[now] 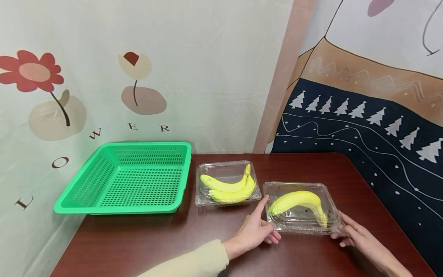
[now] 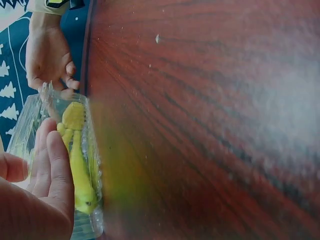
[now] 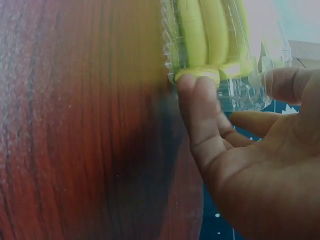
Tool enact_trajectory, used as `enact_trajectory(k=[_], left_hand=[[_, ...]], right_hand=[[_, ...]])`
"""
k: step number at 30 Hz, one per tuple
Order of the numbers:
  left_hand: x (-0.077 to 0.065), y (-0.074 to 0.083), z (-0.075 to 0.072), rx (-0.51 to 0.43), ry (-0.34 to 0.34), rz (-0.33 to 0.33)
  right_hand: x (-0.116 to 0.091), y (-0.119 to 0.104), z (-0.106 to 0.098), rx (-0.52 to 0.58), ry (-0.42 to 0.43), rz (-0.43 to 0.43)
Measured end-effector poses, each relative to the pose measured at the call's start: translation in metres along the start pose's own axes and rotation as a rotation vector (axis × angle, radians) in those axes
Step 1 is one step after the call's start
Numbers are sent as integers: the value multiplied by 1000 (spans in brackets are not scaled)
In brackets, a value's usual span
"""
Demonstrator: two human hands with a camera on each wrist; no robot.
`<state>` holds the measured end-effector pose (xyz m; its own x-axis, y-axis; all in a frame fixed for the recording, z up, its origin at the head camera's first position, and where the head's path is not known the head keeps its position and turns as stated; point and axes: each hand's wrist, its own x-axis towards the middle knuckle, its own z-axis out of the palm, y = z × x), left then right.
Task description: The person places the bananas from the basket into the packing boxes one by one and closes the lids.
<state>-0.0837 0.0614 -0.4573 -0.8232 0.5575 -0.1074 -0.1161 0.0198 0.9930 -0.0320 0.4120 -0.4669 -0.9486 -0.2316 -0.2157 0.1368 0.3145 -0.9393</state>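
A clear plastic clamshell box [image 1: 301, 231] with yellow bananas [image 1: 298, 198] inside is held between both hands at the right of the table. My left hand [image 1: 254, 231] grips its left end, index finger stretched along the side and thumb at the front corner. At the other end, my right hand [image 1: 361, 236] pinches the front right corner, thumb on one side and fingers on the other in the right wrist view. Another clamshell box [image 1: 204, 167], also with bananas [image 1: 225, 187], sits just left of the held one, lid down.
A green plastic basket [image 1: 124, 210] with slotted walls stands at the left of the dark reddish wooden table [image 1: 166, 246]. Behind the table hangs a printed curtain [image 1: 214, 77] with flowers and letters; a navy panel with white trees [image 1: 360, 115] borders the right side.
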Motion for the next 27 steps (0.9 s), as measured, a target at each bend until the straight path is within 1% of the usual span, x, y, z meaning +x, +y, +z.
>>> enact_trajectory(k=[2,5,8,10,14,20,23,27], left_hand=[[0,-1,1,-18,8,0],[1,-1,3,-37,20,6],[2,-2,4,-43,34,14],[4,-3,5,-46,50,12],[6,-3,8,-45,80,11],[7,-3,10,-41,115,8],[9,-3,12,-34,130,0],[10,-3,14,-33,154,-11]], right_hand=[[1,-1,-1,12,-40,29],[3,-3,-2,75,-91,53],[3,-2,-3,145,-120,31],[2,-1,-3,179,-132,-10],[1,0,-2,198,-141,-72],[2,0,-1,165,-119,-105],[2,-1,-1,131,-84,-95],[2,-5,0,77,-31,-61]])
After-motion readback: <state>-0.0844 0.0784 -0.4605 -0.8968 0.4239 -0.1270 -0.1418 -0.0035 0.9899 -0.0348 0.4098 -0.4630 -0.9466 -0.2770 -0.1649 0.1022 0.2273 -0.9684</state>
